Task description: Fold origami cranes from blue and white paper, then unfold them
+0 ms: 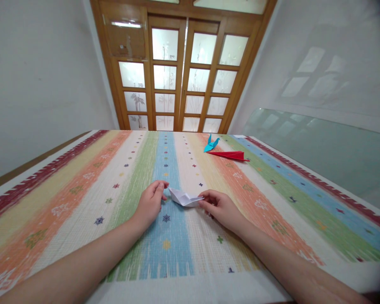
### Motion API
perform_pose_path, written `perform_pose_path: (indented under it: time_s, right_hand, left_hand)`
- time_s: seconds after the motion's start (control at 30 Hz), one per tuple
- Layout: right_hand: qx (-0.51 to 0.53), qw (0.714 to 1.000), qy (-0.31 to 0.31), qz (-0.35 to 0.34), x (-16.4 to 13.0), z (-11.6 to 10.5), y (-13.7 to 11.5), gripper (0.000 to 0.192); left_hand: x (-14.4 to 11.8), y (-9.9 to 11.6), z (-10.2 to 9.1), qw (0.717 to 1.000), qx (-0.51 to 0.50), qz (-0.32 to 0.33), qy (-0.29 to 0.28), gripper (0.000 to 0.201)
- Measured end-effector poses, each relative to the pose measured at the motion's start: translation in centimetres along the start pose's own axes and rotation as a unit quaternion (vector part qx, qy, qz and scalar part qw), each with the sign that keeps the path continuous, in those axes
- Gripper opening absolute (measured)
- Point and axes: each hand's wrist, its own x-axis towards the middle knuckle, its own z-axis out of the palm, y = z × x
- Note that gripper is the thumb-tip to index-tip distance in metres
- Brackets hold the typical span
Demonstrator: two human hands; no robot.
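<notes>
A small white folded paper boat (184, 199) is held between my two hands, low over the striped tablecloth. My left hand (152, 199) has its fingers pinched at the boat's left tip. At the right tip, my right hand (219, 207) grips the paper between thumb and fingers. The boat's pointed ends spread outward, with a small raised fold in its middle. Whether its underside touches the cloth, I cannot tell.
Beyond my right hand lie a blue origami crane (211, 145) and a red paper plane (228, 156), close together. The striped tablecloth (82, 223) covers the table. Wooden doors with glass panes (167, 76) stand behind it, and a greenish glass panel (319, 147) is at right.
</notes>
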Motion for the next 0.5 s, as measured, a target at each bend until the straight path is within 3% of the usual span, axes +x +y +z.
perform_pose_path:
  time_s: [0.27,0.4,0.5]
  right_hand:
    - [0.002,0.999,-0.002,0.034,-0.1,-1.0,-2.0,0.022]
    - [-0.056,0.997,0.032,0.029,2.1,-4.2,-2.2,0.023]
    - [-0.086,0.992,0.086,0.045,5.0,-7.9,-0.5,0.018]
  left_hand:
    - [0.1,-0.2,-0.1,1.0,-0.003,0.017,0.008,0.048]
    - [0.1,-0.1,0.0,1.0,-0.001,0.014,0.004,0.049]
    - [0.1,-0.1,0.0,1.0,-0.001,0.013,-0.001,0.048]
